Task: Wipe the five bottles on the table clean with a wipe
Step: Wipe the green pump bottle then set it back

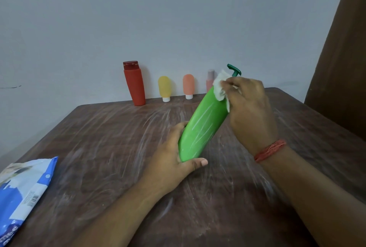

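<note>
One head-worn wide-angle view only. Looks forward and down from above the near edge of the table (111,167), facing the wall (138,19) behind its far edge. Close enough for both forearms to fill the lower frame, hands at centre. Straight lines bowed toward the edges. No second view to overlap.

**The table and what stands on it**

The table (111,147) is dark brown wood with pale smeared streaks across its top. At the far edge, close to the wall, stand four bottles in a row: a tall red bottle (134,84), a yellow bottle (164,87), an orange bottle (188,85) and a pink bottle (210,80), partly hidden. At the near left corner lies a blue and white wipes pack (21,195).
</note>
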`<state>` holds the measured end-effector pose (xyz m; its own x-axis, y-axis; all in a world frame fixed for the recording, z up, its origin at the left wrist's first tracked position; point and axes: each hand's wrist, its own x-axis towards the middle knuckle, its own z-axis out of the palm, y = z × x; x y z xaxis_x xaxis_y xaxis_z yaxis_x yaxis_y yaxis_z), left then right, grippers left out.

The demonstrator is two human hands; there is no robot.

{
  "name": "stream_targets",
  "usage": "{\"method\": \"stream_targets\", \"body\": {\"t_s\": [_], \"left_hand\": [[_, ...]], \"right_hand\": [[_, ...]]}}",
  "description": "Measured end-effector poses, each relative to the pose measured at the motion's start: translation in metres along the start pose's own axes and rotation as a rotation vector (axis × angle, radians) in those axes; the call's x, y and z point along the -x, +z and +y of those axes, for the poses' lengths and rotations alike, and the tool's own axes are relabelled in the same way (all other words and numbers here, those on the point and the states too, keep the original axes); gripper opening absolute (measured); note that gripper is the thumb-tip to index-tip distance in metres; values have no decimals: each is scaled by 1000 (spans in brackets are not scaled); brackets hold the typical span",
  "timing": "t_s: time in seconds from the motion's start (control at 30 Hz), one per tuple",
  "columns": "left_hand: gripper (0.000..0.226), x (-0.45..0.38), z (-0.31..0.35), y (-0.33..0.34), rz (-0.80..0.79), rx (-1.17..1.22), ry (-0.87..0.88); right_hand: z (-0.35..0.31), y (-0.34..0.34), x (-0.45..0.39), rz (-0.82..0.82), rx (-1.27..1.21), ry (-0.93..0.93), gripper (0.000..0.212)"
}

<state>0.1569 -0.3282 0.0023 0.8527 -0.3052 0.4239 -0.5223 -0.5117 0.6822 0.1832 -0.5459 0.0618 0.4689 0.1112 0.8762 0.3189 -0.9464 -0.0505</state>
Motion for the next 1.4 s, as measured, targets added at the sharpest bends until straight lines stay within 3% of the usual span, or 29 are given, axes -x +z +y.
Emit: {"method": "stream_targets", "body": {"t_s": [0.07, 0.23, 0.43, 0.6, 0.77, 0.93, 1.1, 1.27, 1.4], "left_hand": [[85, 0, 0, 0, 3, -12, 9], [85, 0, -1, -1, -1, 0, 1], [85, 0, 0, 0, -13, -13, 2], [85, 0, -2, 0, -1, 12, -10], [85, -1, -3, 1, -9, 12, -15], [85, -1, -5, 0, -2, 24, -32], [92, -1, -6, 1, -22, -15, -12], [92, -1, -6, 0, -5, -7, -31], [94, -1, -5, 1, -29, -56, -5]], "right_hand": [[3, -2, 2, -5, -10, 15, 46], [0, -3, 3, -65, -29, -187, 54], [3, 1, 4, -35, -74, -91, 55], [-12, 4, 13, -81, -218, -239, 35], [-10, 2, 7, -49, -227, -55, 30], [-18, 1, 15, -141, -269, -277, 21], [-7, -3, 9, 21, -207, -142, 36], [-23, 6, 19, -133, -229, -327, 39], [-10, 5, 6, 38, -195, -126, 33]]}}
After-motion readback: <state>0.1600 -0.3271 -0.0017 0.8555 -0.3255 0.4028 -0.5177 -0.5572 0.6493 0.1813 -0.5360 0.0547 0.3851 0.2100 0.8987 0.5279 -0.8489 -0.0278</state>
